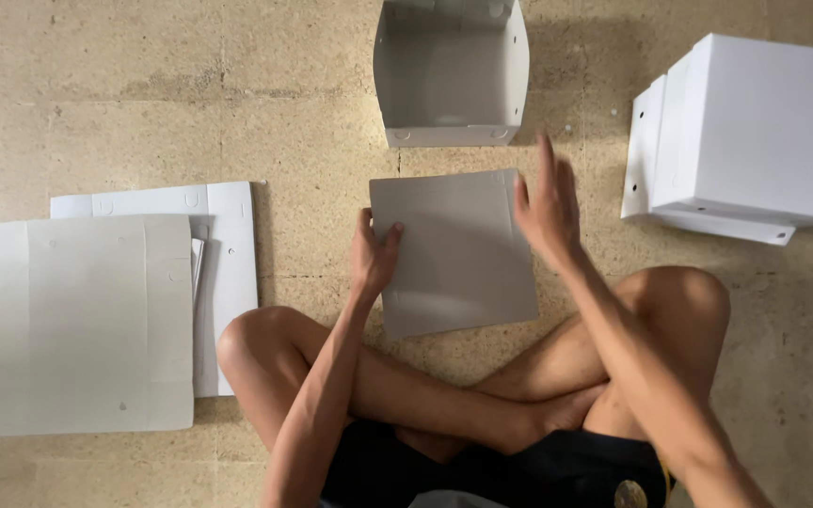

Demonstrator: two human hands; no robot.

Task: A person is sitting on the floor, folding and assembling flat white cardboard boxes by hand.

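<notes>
I sit cross-legged on the floor. A flat grey-white cardboard sheet [454, 254] lies in front of my knees. My left hand [374, 254] grips its left edge, thumb on top. At the sheet's right edge my right hand [548, 207] hovers, fingers spread and holding nothing. Straight ahead, an assembled open box [451, 75] stands with its open side towards me.
A stack of flat cardboard sheets [87, 320] lies on the floor at my left, with another sheet [228, 245] under it. Folded white boxes [755, 132] stand at the right. The floor [284, 113] is beige speckled stone.
</notes>
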